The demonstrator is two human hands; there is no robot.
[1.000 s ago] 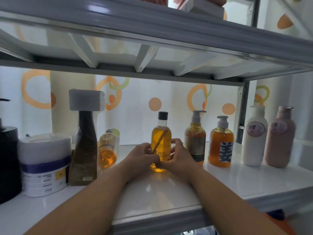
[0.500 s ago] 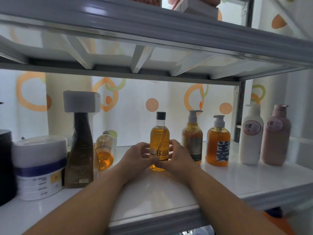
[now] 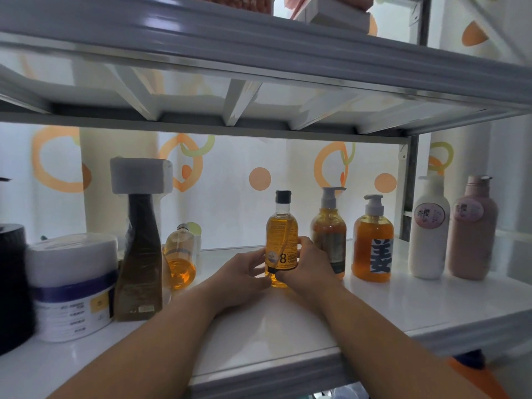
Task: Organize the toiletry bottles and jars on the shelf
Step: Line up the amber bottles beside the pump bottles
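An amber bottle with a black cap (image 3: 281, 234) stands upright at the middle of the white shelf (image 3: 374, 306). My left hand (image 3: 241, 277) and my right hand (image 3: 309, 266) both grip its lower half, one on each side, and its label with a figure 8 faces me. To its right stand two amber pump bottles (image 3: 329, 231) (image 3: 372, 243), then a white bottle (image 3: 429, 226) and a pink bottle (image 3: 472, 226). To the left are a small round amber bottle (image 3: 180, 260), a tall dark bottle with a white block cap (image 3: 141, 249) and a white jar (image 3: 72, 286).
A black container (image 3: 13, 286) stands at the far left edge. An upper shelf (image 3: 259, 53) hangs low overhead, holding boxes. A metal upright (image 3: 410, 191) rises between the pump bottles and the white bottle. Behind the shelf hangs a curtain with orange rings.
Both hands have turned the black-capped bottle on the spot, so its label with the 8 now faces me. The other bottles stay where they were.
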